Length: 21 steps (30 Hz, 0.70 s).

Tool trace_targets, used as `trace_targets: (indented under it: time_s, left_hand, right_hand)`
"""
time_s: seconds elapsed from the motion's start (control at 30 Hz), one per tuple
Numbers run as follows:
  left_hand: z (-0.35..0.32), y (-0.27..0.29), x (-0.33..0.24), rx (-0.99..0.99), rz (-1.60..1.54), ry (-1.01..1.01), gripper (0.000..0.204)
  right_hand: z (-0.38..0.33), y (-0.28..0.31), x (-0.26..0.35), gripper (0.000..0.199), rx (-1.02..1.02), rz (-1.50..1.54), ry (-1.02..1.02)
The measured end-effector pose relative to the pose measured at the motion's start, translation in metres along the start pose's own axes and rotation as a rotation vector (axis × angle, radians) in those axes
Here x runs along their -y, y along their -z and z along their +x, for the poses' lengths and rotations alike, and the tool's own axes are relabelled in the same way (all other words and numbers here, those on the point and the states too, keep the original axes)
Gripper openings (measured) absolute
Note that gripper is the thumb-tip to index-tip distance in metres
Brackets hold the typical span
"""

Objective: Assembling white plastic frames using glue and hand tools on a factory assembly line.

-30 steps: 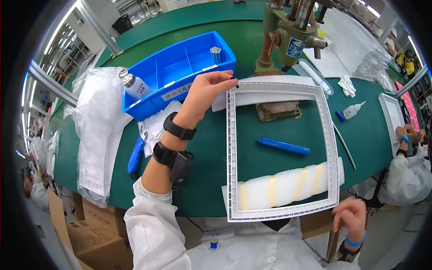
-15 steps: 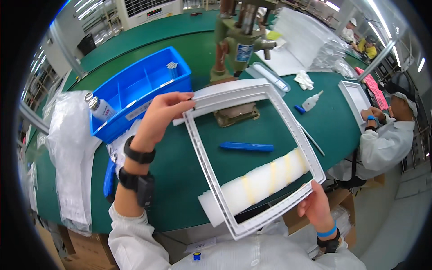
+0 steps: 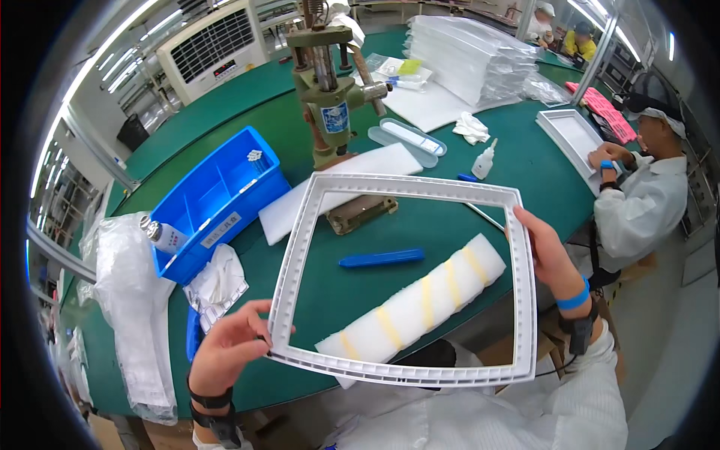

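Note:
A white rectangular plastic frame (image 3: 525, 307), with small openings along its rails, is held up over the bench by both hands. My left hand (image 3: 231, 343) pinches its lower left corner; a small dark piece shows at the fingertips, too small to name. My right hand (image 3: 550, 256) grips the right rail near the upper corner, thumb on the front and the other fingers mostly hidden behind. Through the opening I see a white foam roll (image 3: 412, 306) banded with yellowish tape, a blue pen-shaped tool (image 3: 381, 259) and a metal block (image 3: 361, 215).
A green hand press (image 3: 330, 112) stands behind the frame beside a white foam strip (image 3: 375, 166). At left are a blue divided bin (image 3: 217, 187) and plastic-wrapped sheets (image 3: 135, 300). A small dropper bottle (image 3: 484, 161) lies right. A co-worker (image 3: 645, 187) sits farther right.
The frame has turned and lowered toward me. My left hand has gone from its upper left to its lower left corner, my right hand from the lower right up the right rail.

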<state>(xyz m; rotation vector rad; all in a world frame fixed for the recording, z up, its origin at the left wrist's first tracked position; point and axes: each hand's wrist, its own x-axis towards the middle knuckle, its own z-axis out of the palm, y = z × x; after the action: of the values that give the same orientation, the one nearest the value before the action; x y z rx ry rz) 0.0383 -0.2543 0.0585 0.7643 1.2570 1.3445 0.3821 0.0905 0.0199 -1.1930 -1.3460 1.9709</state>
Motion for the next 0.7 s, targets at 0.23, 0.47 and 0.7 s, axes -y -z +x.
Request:
trace_targets:
  time_s: [0.23, 0.47, 0.7]
  left_hand:
    - [-0.030, -0.011, 0.011, -0.072, -0.038, 0.061, 0.004]
    - [-0.026, -0.015, 0.012, -0.115, -0.021, 0.161, 0.005]
    - [-0.006, -0.011, 0.017, -0.130, -0.012, 0.164, 0.004]
  right_hand:
    - [0.091, -0.033, 0.029, 0.042, 0.155, -0.171, 0.009]
    - [0.146, -0.065, 0.022, 0.047, 0.251, -0.387, 0.010]
    - [0.160, -0.056, 0.014, 0.051, 0.270, -0.476, 0.035]
